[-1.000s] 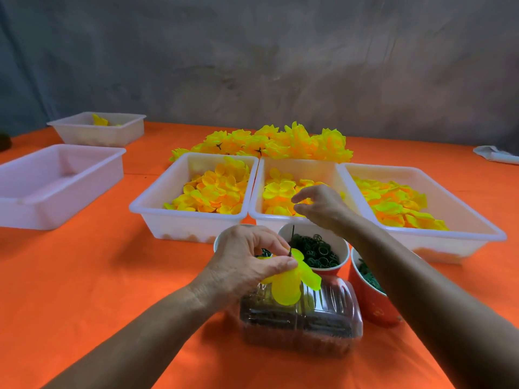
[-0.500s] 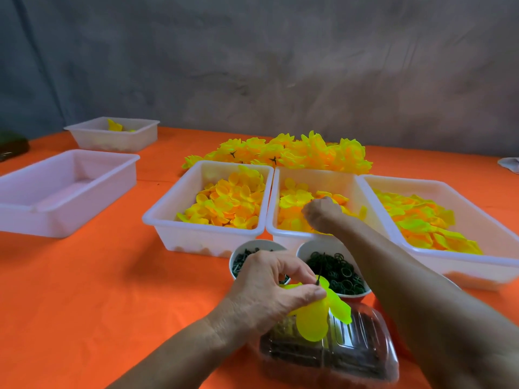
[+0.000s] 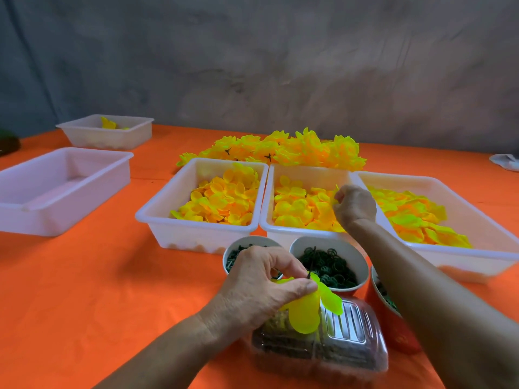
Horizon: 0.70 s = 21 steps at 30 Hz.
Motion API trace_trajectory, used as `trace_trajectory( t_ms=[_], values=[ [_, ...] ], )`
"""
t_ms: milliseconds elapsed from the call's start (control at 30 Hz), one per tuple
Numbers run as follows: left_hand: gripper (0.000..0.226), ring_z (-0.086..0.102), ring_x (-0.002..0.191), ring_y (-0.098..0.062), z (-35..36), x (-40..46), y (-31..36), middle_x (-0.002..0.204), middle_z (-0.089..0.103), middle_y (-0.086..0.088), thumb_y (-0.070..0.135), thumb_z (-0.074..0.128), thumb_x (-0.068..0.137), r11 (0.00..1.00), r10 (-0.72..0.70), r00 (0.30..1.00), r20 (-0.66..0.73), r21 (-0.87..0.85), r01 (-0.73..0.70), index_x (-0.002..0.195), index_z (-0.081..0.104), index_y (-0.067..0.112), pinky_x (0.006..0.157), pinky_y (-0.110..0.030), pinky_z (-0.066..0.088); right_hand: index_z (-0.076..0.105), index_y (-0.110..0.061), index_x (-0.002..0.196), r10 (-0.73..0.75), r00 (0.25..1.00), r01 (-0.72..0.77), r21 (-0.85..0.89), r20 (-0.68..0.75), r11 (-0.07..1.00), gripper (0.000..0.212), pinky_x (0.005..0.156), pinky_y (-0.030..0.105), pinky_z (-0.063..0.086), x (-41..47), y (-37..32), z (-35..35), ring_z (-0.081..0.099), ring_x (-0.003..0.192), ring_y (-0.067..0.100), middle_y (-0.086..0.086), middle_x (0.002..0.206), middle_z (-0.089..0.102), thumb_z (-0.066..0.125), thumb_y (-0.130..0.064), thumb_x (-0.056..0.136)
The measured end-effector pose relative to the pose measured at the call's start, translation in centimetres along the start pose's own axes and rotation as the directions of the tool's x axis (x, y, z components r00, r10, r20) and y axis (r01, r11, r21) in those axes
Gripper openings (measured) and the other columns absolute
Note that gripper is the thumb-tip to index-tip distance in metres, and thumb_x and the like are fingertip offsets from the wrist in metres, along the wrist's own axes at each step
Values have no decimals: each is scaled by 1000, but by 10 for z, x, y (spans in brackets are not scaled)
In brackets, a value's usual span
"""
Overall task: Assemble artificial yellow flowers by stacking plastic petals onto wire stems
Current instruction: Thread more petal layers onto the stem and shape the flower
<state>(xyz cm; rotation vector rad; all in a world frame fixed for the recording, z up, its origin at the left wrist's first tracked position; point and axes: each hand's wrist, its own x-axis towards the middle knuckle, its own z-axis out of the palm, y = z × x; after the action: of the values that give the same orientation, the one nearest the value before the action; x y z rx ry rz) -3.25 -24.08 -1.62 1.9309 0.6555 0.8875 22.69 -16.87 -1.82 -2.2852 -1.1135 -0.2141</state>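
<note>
The left hand [image 3: 261, 290] pinches a thin dark wire stem [image 3: 311, 263] between thumb and forefinger, low in the centre of the frame; its grip is clamped on the stem, whose tip stands up above the fingers. Bright yellow-green petals [image 3: 306, 315] hang on the stem just below the thumb, over a clear plastic box [image 3: 337, 349] of dark parts at the bottom of the frame.

The right hand [image 3: 354, 206] is further up and to the right, inside the middle tray [image 3: 286, 231] of yellow petals, fingers curled together at the pile; what its grip holds cannot be told.

Two more white trays flank it, touching side by side: the left tray [image 3: 179, 234] and the right tray [image 3: 477, 259], both holding yellow petals. Just in front of them stand two white cups [image 3: 359, 256] of small green rings, and a red cup [image 3: 393, 327] beside the right forearm.

Behind the trays lies a heap of finished yellow flowers [image 3: 280, 150]. At the upper left of the frame, two further white trays [image 3: 56, 209] sit on the orange desk [image 3: 84, 290].
</note>
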Motion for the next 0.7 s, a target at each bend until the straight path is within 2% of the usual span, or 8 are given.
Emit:
trace_trajectory(
  t_ms=[133, 233, 367, 500, 533, 600, 633, 700],
  values=[
    [29, 65, 77, -12, -1, 1, 2, 77, 71, 2, 14, 82, 70, 1000, -10, 1000, 5, -11, 10, 56, 64, 31, 78, -29, 50, 70, -8, 102, -17, 999, 22, -91, 51, 996, 26, 77, 34, 46, 0, 3, -1, 59, 103, 37, 19, 110, 65, 54, 2, 84],
    [27, 66, 80, -18, -1, -1, 4, 78, 71, 0, 13, 81, 71, 999, -19, 1000, 20, -27, 20, 58, 65, 30, 81, -37, 51, 69, -5, 102, -9, 1000, 9, -73, -7, 997, 26, 76, 35, 45, 3, 5, -4, 59, 101, 38, 22, 108, 65, 53, 2, 83],
    [25, 66, 81, -17, -2, -1, 4, 78, 72, 1, 14, 82, 71, 999, -29, 999, 17, -34, 29, 58, 66, 28, 82, -39, 51, 69, -6, 104, 103, 990, -91, 113, -97, 989, 24, 82, 35, 44, 10, 8, -9, 59, 105, 37, 20, 109, 66, 60, -3, 82],
    [23, 67, 80, -15, -2, -2, 2, 78, 71, 3, 16, 83, 70, 999, -20, 1000, 18, -40, 21, 59, 67, 29, 83, -42, 51, 67, -4, 107, 218, 976, -205, 290, -11, 935, 27, 91, 35, 46, 14, 10, -8, 61, 104, 34, 18, 110, 67, 65, -7, 81],
    [22, 67, 80, -14, -2, -2, 2, 78, 71, 3, 18, 83, 70, 999, -17, 1000, 21, -42, 18, 60, 67, 29, 83, -42, 52, 65, -3, 109, 231, 973, -228, 287, 22, 930, 28, 92, 37, 47, 14, 11, -7, 61, 105, 34, 19, 113, 65, 66, -8, 81],
    [18, 67, 80, -13, -2, -2, 2, 78, 71, 4, 22, 82, 69, 999, -12, 1000, 21, -43, 13, 61, 68, 29, 83, -42, 52, 59, -4, 118, 216, 975, -222, 129, 61, 966, 36, 93, 37, 43, 11, 9, -4, 55, 112, 35, 20, 123, 57, 65, -9, 83],
    [17, 67, 80, -14, -2, -2, 2, 78, 71, 4, 23, 82, 69, 999, -12, 1000, 21, -43, 13, 61, 68, 29, 83, -42, 52, 57, -5, 121, 181, 982, -183, 45, 45, 982, 40, 93, 37, 42, 8, 7, -3, 52, 115, 36, 21, 127, 51, 66, -10, 83],
    [19, 67, 81, -15, -2, -1, 2, 78, 71, 3, 21, 82, 70, 999, -12, 1000, 22, -40, 13, 61, 68, 29, 83, -43, 51, 61, -9, 116, 44, 999, -44, 8, 13, 999, 39, 90, 36, 42, 2, -1, -3, 50, 114, 35, 18, 124, 50, 70, -12, 78]
  ],
)
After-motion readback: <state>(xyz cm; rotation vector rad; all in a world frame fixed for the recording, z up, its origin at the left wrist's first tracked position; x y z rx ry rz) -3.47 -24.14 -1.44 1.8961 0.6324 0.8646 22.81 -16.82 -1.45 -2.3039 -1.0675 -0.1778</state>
